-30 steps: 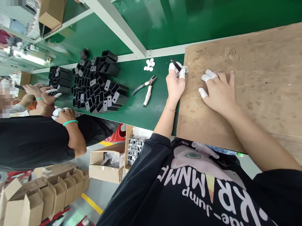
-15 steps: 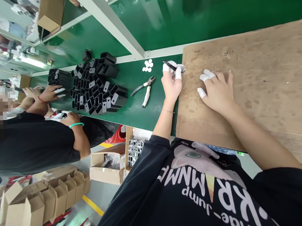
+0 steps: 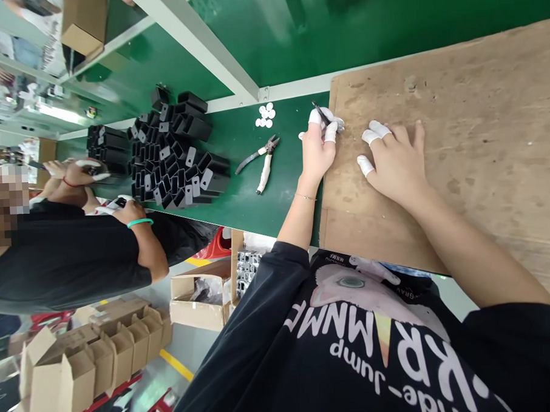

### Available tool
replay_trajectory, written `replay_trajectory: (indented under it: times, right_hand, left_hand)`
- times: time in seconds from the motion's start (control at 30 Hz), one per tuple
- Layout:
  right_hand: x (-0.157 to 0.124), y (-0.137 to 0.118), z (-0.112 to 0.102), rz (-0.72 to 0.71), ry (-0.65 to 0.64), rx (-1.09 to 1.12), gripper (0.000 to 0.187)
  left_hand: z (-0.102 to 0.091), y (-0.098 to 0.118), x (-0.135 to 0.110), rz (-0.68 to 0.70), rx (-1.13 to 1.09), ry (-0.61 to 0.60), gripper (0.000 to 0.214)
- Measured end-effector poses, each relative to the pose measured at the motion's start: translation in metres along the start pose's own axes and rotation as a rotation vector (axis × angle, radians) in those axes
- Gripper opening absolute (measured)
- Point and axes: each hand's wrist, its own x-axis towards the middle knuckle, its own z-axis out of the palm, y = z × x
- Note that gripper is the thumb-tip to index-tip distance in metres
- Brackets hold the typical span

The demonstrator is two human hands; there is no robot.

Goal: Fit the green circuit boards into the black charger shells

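Note:
My left hand [image 3: 318, 144], with white finger covers on some fingertips, is closed around a thin black tool [image 3: 319, 111] at the left edge of a wooden board [image 3: 482, 160]. Its exact kind is hard to make out. A small white piece [image 3: 302, 135] shows just left of that hand. Flat on the board lies my right hand [image 3: 395, 158], fingers spread, white covers on several fingertips, holding nothing. To the left, diagonal cutters [image 3: 265, 170] with wrapped handles rest open on the green table [image 3: 252, 213]. Several white discs [image 3: 271, 114] are scattered behind them.
Many black rectangular tubes [image 3: 177, 155] stand massed on the table at left. Beyond them a co-worker's hands [image 3: 77, 173] are busy. A pale metal post [image 3: 204, 45] rises behind the table. Cardboard boxes [image 3: 199, 303] sit on the floor at lower left.
My left hand has shifted slightly right, and the black tool is tilted more steeply. The small white piece beside that hand has come into sight. My right hand stays nearly still.

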Motion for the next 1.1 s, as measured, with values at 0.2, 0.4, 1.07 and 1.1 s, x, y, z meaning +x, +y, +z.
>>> replay_trajectory:
  times: [0.2, 0.4, 1.07, 1.1]
  right_hand:
    - [-0.001, 0.000, -0.002, 0.000, -0.006, 0.016, 0.048]
    - [-0.001, 0.000, -0.002, 0.007, -0.012, 0.037, 0.050]
    - [-0.001, -0.001, -0.004, 0.005, -0.007, 0.027, 0.049]
    - [-0.001, 0.000, -0.003, 0.003, -0.011, 0.026, 0.049]
  left_hand:
    - [-0.002, -0.011, 0.002, -0.002, -0.048, 0.128, 0.044]
    - [-0.004, -0.005, 0.003, -0.012, -0.028, 0.026, 0.045]
    - [0.003, -0.011, 0.004, 0.002, -0.087, 0.105, 0.043]
    - [0.003, -0.010, 0.005, -0.007, -0.075, 0.091, 0.043]
